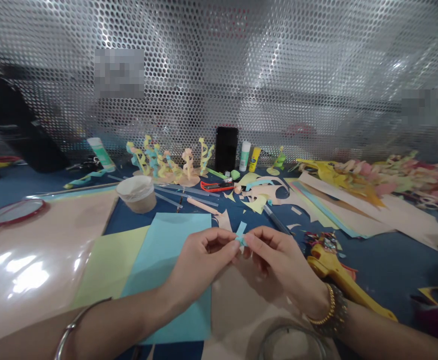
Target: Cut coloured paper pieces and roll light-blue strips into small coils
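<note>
Between both hands is a small light-blue paper strip (242, 230), folded at its lower end with a short straight tail sticking up. My left hand (207, 250) pinches the folded part from the left between thumb and fingers. From the other side my right hand (273, 250) grips the same fold, its thumb almost touching the left thumb. Under my left forearm lies a light-blue paper sheet (181, 250), partly over a pale green sheet (109, 260). A beige sheet (230, 310) is below the hands.
A paper cup (136, 195) stands left of centre. Curled paper figures (158, 160), a phone (227, 149) and glue sticks (245, 156) line the back. Paper scraps (267, 190) and a red cutter (216, 186) lie ahead. To the right are a yellow-handled tool (342, 280) and stacked papers (384, 215).
</note>
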`<state>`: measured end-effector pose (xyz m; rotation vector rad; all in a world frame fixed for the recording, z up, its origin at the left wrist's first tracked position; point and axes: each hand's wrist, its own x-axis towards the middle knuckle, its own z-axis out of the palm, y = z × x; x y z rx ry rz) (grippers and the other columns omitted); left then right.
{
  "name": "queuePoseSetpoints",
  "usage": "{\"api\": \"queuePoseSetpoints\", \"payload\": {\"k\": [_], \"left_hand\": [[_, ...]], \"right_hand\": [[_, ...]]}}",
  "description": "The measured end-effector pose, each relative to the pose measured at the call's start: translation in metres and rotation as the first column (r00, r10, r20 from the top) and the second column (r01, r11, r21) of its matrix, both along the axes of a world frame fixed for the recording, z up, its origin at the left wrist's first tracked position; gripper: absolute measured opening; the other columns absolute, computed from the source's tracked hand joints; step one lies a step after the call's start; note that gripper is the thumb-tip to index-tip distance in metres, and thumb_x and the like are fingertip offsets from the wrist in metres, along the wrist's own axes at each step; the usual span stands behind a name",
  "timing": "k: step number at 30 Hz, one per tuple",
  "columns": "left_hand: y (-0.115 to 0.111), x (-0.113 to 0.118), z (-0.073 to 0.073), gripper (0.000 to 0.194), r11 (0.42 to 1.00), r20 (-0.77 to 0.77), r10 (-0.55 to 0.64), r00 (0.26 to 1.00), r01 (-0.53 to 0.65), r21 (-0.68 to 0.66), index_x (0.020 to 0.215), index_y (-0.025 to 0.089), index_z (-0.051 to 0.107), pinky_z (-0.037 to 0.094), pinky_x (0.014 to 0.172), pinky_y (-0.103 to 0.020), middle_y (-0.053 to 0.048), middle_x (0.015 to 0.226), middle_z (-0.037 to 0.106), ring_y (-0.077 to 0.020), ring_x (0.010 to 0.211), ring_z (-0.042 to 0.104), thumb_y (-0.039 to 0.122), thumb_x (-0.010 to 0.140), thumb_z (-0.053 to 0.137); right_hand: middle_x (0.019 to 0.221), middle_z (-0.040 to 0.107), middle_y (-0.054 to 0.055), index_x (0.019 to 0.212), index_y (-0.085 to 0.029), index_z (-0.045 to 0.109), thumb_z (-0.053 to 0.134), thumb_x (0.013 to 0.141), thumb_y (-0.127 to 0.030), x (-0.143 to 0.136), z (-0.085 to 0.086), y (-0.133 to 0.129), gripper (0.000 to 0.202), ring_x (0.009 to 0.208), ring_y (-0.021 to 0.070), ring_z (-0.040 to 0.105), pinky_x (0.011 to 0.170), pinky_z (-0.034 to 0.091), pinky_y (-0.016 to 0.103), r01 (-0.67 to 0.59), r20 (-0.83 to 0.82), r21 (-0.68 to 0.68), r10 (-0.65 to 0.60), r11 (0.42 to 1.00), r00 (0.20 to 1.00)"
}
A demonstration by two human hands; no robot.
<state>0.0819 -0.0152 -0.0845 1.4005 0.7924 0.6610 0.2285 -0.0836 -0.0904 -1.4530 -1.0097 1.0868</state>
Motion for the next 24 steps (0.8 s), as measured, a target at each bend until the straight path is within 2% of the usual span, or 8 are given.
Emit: {"api": "queuePoseSetpoints", "payload": {"k": [6,10,17,24], "left_hand": [[0.0007,0.0002,0.0012,0.012,1.0,-0.022,0.002,1.0,-0.002,0.019,0.068,0.016,0.068,0.044,0.058,-0.018,0.002,0.058,0.064,-0.0092,0.057,0.056,0.023,0.076,0.064],[0.0011,-0.0003,0.0013,0.012,0.999,-0.018,0.004,1.0,-0.004,0.037,0.067,0.016,0.068,0.045,0.059,-0.018,0.002,0.059,0.064,-0.0093,0.058,0.056,0.022,0.076,0.064],[0.0036,0.0002,-0.0049,0.015,0.999,0.028,0.014,0.999,-0.013,-0.03,0.081,0.017,0.071,0.051,0.064,-0.024,-0.001,0.068,0.069,-0.0131,0.064,0.062,0.028,0.079,0.061],[0.0019,-0.0004,-0.0025,0.013,1.0,-0.036,0.019,0.999,-0.018,0.016,0.07,0.015,0.068,0.047,0.06,-0.02,0.0,0.062,0.066,-0.0111,0.06,0.058,0.026,0.077,0.063]], "right_hand": [[0.056,0.053,-0.004,0.068,-0.017,0.059,0.061,0.079,-0.051,-0.0021,0.0043,0.0,0.036,0.044,0.0057,0.042,0.041,0.036,0.017,-0.01,-0.011,-0.007,0.01,1.0,1.0],[0.058,0.055,-0.003,0.07,-0.017,0.061,0.064,0.077,-0.045,-0.0024,0.0062,0.0005,0.03,0.047,0.006,0.042,0.042,0.036,0.017,-0.024,0.069,-0.013,0.025,1.0,0.997],[0.054,0.051,-0.005,0.071,-0.017,0.06,0.063,0.078,-0.049,-0.0017,0.0055,0.0005,0.033,0.044,0.0057,0.042,0.04,0.036,0.016,0.011,0.053,-0.048,-0.008,0.999,0.999],[0.062,0.057,-0.003,0.07,-0.016,0.059,0.063,0.076,-0.048,-0.0026,0.0055,0.0011,0.033,0.043,0.0042,0.043,0.04,0.035,0.017,0.016,0.039,-0.023,-0.015,1.0,0.999]]}}
